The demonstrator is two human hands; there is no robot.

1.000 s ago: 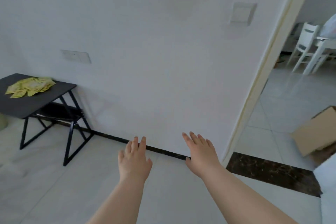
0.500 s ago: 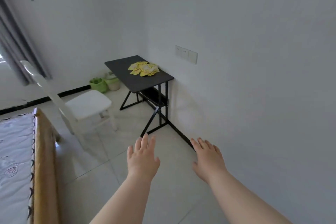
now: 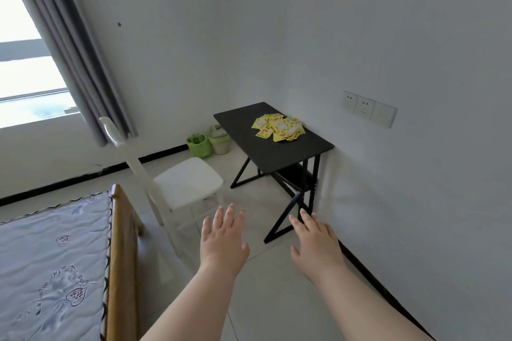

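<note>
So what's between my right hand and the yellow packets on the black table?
Head view: only the frame and a bare stretch of top of the black table lie between the right hand and the yellow packets.

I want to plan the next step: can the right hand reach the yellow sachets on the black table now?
Probably not yet. The right hand is open, well short of the yellow sachets on the black table. Nothing stands between them; a step forward should help.
</note>
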